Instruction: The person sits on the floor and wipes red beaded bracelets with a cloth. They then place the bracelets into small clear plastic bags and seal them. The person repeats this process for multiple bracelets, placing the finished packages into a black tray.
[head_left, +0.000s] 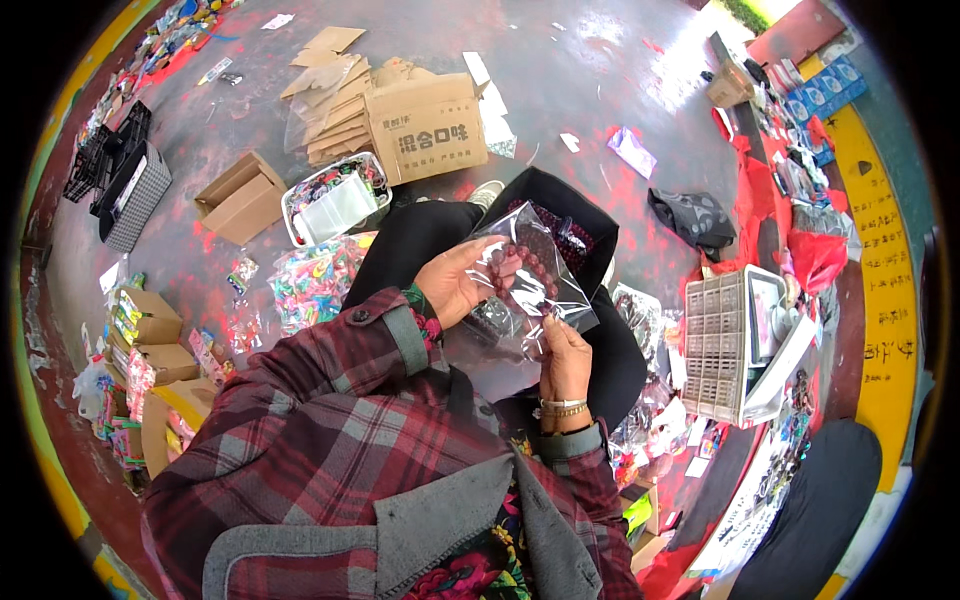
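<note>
A clear plastic bag (pixel 545 285) holding a string of dark red beads (pixel 531 265) is held up over my lap. My left hand (pixel 455 285) grips the bag's left side, with the palm turned toward the beads. My right hand (pixel 566 362) pinches the bag's lower edge from below; a bracelet sits on that wrist. Both sleeves are red and grey plaid. Under the bag lies a black bag (pixel 575 215) with more small packets inside.
A large cardboard box (pixel 425 125) and flattened cartons (pixel 325 90) lie ahead on the floor. A white basket (pixel 335 200) and colourful packets (pixel 310 280) sit at my left. Small boxes (pixel 150 335) are stacked at the far left. A grey compartment tray (pixel 715 345) is at my right.
</note>
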